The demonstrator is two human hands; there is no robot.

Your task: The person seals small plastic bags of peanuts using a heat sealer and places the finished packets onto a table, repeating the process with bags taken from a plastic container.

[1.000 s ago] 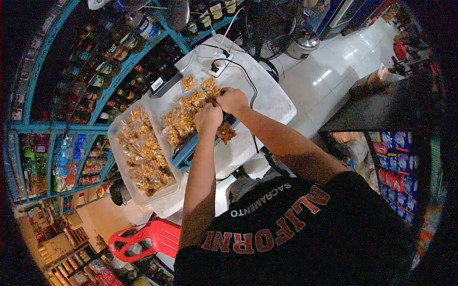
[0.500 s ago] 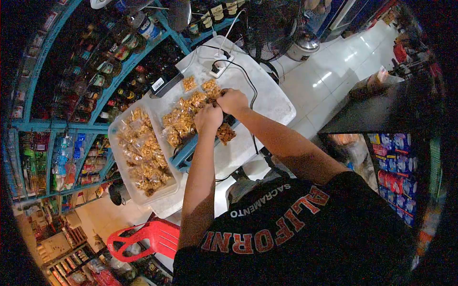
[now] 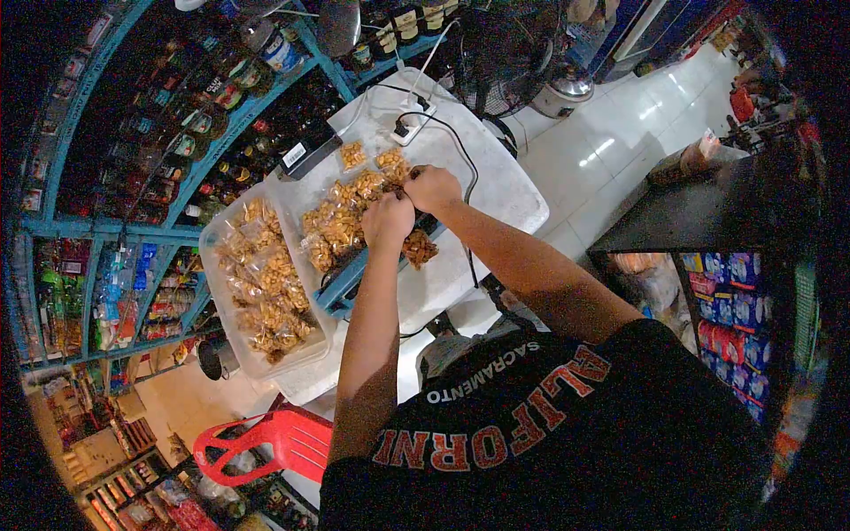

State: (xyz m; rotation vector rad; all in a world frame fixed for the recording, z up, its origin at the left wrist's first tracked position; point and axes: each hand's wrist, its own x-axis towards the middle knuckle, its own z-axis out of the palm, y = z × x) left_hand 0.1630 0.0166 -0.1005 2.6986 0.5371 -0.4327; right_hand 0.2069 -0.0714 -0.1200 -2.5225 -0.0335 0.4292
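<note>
My left hand and my right hand are close together, both with fingers closed, over a long blue device that looks like a bag sealer. They appear to grip the upper edge of a small clear plastic bag of brown snack pieces, which lies on my side of the device. My fingers hide the bag's top and most of the device. Beyond the device lies a heap of filled snack bags. Left of it, a clear plastic tub holds several more bags.
The white table bears a power strip with a black cord running along the right. A dark box stands at the back. Blue shelves of bottles line the left; a red chair is at lower left.
My hands stay closed in nearly the same place over the blue device. The view has shifted very slightly.
</note>
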